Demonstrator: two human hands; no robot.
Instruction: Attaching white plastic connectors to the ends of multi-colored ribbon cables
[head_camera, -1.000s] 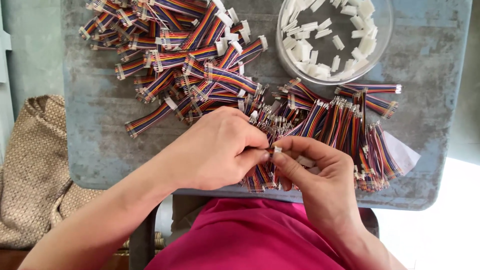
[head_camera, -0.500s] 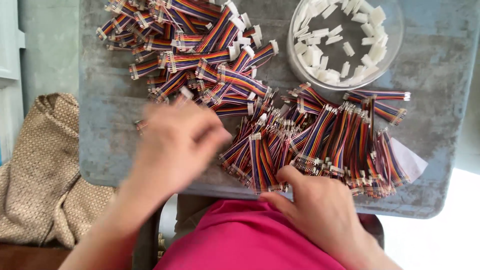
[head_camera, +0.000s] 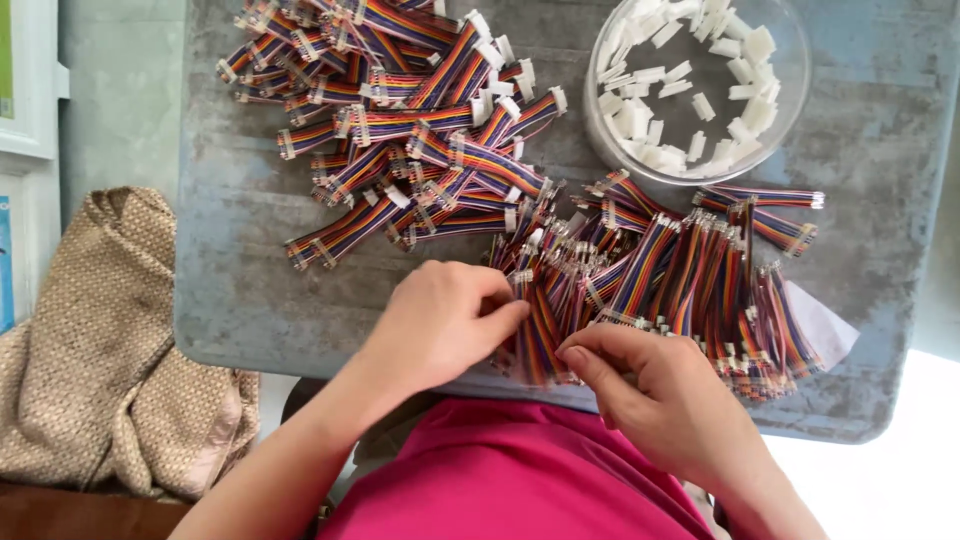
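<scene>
1. The left hand (head_camera: 440, 325) has come back right to the cables (head_camera: 640, 285) at lower centre of the table (head_camera: 240, 290).
2. Its fingers pinch a cable end.
3. The right hand (head_camera: 655, 395)'s fingers curl onto the pile's near edge.

A clear round bowl (head_camera: 612, 120) of white plastic connector housings (head_camera: 690, 90) rests on the grey table (head_camera: 230, 290). A tan woven bag (head_camera: 90, 350) lies beside the table.

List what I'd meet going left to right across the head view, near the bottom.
Beige woven cloth → left hand → right hand → white paper scrap at the grey worn table's right edge.
</scene>
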